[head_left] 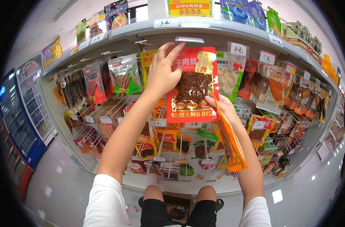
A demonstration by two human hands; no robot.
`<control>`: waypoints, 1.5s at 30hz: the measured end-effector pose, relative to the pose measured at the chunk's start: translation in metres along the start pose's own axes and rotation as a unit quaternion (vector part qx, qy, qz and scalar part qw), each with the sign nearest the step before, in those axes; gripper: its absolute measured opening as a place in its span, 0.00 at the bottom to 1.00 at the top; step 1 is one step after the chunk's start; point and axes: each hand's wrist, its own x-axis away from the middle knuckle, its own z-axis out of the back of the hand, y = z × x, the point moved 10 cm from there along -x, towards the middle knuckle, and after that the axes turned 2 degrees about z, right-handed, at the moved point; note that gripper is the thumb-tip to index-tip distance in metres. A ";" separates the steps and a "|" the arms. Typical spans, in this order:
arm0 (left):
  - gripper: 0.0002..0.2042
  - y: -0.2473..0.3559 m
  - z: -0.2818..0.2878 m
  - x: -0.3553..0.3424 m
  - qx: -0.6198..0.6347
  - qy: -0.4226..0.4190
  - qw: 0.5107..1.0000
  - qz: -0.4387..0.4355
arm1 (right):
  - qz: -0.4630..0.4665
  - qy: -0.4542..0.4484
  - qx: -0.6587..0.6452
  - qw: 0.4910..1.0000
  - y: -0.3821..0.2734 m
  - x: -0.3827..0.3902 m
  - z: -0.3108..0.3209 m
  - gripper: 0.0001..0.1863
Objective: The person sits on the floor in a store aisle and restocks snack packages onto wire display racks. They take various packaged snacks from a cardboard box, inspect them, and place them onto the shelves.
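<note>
A red packet of shredded beef with a clear window hangs upright in front of me, at the front of the rack. My left hand is at its upper left corner, fingers apart and stretched up toward a clear tag holder, the thumb over the packet's face. My right hand is closed on an orange snack packet, seen nearly edge-on and hanging down along my wrist. The right thumb touches the red packet's right edge. The hook behind the red packet is hidden.
Hanging packets surround my hands, among them a green-and-white one and one of chicken feet. A shelf edge with price cards runs above. An open cardboard box lies between my legs. Drink fridges stand left.
</note>
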 end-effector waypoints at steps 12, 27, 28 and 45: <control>0.33 0.006 -0.001 0.001 -0.025 -0.005 0.999 -0.028 | -0.020 -0.038 -0.040 0.998 -0.001 -0.012 -0.008 0.06; 0.27 0.012 -0.036 0.016 -0.064 -0.120 0.986 -0.098 | -0.064 -0.011 -0.002 0.998 -0.008 -0.007 0.005 0.16; 0.28 0.010 -0.043 0.023 -0.072 -0.146 0.981 -0.103 | -0.063 -0.010 -0.007 0.998 -0.004 -0.007 0.010 0.17; 0.31 -0.041 -0.101 0.043 0.018 -0.247 0.969 0.002 | 0.130 0.079 0.043 0.987 -0.047 0.023 0.016 0.15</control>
